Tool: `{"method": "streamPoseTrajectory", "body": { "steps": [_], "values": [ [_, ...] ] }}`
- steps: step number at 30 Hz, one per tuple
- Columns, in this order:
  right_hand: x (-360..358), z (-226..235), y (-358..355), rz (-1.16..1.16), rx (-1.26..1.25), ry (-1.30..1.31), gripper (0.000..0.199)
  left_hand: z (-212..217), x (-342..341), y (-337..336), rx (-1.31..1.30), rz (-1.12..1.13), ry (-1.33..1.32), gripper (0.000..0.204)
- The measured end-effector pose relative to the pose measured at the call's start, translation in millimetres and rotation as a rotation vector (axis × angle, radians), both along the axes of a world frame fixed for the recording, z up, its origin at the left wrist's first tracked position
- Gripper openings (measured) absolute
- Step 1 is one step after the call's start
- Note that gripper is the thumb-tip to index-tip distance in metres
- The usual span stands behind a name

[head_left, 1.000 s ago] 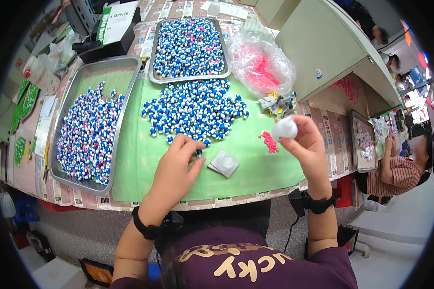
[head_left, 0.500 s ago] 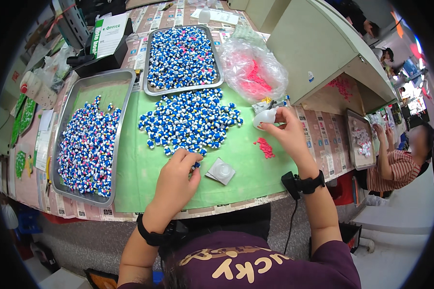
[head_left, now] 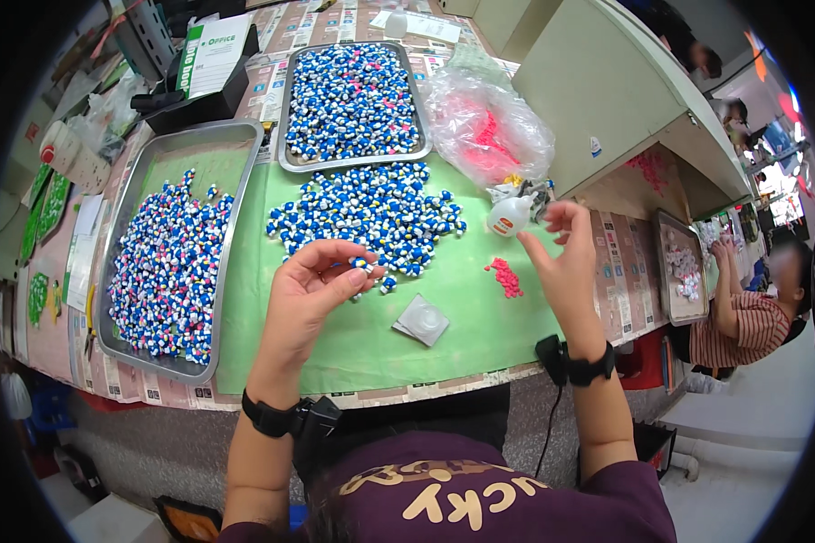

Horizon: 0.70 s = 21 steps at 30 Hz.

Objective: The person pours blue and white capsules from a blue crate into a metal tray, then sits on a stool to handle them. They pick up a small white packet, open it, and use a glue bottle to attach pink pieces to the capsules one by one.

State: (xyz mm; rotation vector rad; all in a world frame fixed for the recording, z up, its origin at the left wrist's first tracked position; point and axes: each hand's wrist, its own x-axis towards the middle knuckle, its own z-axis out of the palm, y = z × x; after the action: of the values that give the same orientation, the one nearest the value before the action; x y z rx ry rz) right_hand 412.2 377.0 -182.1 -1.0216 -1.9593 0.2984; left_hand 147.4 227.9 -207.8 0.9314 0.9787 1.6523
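Note:
My left hand (head_left: 303,294) pinches a small blue-and-white figure piece (head_left: 361,263) between thumb and fingertips, raised over the near edge of a pile of similar pieces (head_left: 362,213). My right hand (head_left: 566,258) has its fingers apart beside a small white squeeze bottle (head_left: 509,217), apparently with nothing in its grasp. Little pink pieces (head_left: 505,278) lie in a heap left of that hand. Between my hands, a grey square pad (head_left: 422,320) with a clear round shape on it rests on the green mat (head_left: 371,355).
Metal trays of blue-and-white pieces stand left (head_left: 199,161) and at the back (head_left: 358,165). A clear plastic bag (head_left: 534,154) with pink pieces lies beside a grey cabinet (head_left: 598,81). At far right, a person in a striped top (head_left: 756,326) works by another tray (head_left: 688,313).
My right hand has let go of the white bottle, which now stands by the bag. My left hand has risen from the pile's edge with a blue-and-white piece.

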Motion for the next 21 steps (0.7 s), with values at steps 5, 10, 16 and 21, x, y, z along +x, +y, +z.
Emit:
{"method": "streamPoseTrajectory", "body": {
  "steps": [5, 10, 16, 21],
  "values": [
    [-4.2, -17.0, -19.8, 0.230, -0.122, -0.204, 0.016, -3.4, -0.6, 1.3, 0.025, -0.018, -0.027, 0.021],
    [-7.4, -20.4, -9.7, 0.240, -0.152, -0.265, 0.015, -5.7, -2.7, 0.0, 0.041, -0.010, -0.072, 0.020],
    [-12.9, -19.8, -5.0, 0.289, -0.161, -0.319, 0.013, -6.6, -4.5, -3.4, 0.042, -0.017, -0.158, 0.019],
    [-9.2, -14.8, -6.2, 0.289, -0.172, -0.360, 0.012, -7.0, -6.9, -5.9, 0.031, -0.052, -0.166, 0.024]
  ]
}}
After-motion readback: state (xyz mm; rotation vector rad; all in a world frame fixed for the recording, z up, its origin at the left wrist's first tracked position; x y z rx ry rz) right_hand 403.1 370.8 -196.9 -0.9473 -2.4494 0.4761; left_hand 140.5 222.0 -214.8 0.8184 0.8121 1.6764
